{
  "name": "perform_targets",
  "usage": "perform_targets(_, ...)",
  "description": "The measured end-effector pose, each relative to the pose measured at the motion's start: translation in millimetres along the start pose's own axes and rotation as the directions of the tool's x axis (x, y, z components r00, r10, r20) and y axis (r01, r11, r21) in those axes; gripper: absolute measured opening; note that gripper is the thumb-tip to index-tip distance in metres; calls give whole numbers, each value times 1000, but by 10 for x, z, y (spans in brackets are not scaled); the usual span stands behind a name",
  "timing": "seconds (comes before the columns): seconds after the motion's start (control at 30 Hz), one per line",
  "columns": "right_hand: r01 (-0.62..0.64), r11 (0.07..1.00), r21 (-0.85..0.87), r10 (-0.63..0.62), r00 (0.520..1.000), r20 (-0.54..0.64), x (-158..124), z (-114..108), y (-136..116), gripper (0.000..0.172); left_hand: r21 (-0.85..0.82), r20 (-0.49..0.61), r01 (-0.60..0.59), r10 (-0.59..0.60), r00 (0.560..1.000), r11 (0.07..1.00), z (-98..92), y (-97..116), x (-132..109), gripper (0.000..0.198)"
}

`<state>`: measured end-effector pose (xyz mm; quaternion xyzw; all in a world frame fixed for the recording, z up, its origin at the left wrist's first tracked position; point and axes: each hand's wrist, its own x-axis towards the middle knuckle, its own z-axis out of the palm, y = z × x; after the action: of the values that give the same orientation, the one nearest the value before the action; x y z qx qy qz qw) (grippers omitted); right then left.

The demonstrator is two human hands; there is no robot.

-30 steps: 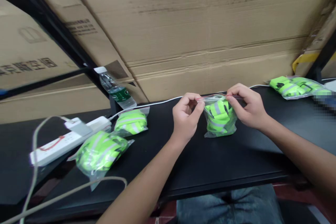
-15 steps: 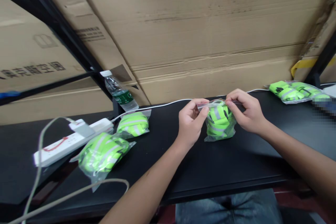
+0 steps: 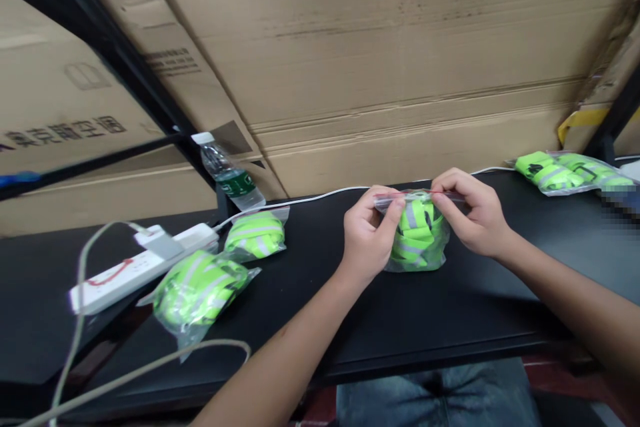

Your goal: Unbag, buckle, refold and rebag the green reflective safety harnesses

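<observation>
A clear zip bag packed with folded neon-green straps with grey reflective stripes stands on the black table. My left hand pinches the top left corner of the bag between thumb and fingers. At the top right corner, my right hand pinches the same edge, where a red line runs along the seal. The bag's mouth is stretched between both hands.
Two similar filled bags lie at left beside a white power strip with a plugged adapter and cable. A water bottle leans by the black frame. More green bags lie at far right, before cardboard.
The bag's top edge is pulled straighter between my hands, and its lower part has spread slightly to the left. Both hands keep their hold. The view has shifted a little.
</observation>
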<state>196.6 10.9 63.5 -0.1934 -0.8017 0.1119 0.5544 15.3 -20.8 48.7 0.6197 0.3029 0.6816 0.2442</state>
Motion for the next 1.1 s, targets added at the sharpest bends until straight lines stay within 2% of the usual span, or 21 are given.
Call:
perform_targets(0.37,-43,999,-9,43,999,28,-18,3,-1,5,-18,-21,72,-72,997,997,18,-5,-17,12)
perform_targets(0.47,-72,997,-23,73,997,22,-14,-3,-23,2,-43,-18,58,-59,998,997,26,9,-5,11)
perform_targets(0.6,-106,994,22,105,994,43,20,-35,-63,5,-51,-1,29,-29,1000,998,27,54,18,8)
perform_targets(0.77,-109,993,35,107,993,58,65,-77,-82,10,6,3,42,-42,999,999,7,80,36,9)
perform_targets(1.0,-157,987,26,155,986,68,52,-93,-20,12,-7,-12,72,-72,997,997,-35,66,73,13)
perform_targets(1.1,-107,994,-21,108,992,71,60,-104,0,9,16,-28,46,-46,999,999,-18,53,62,14)
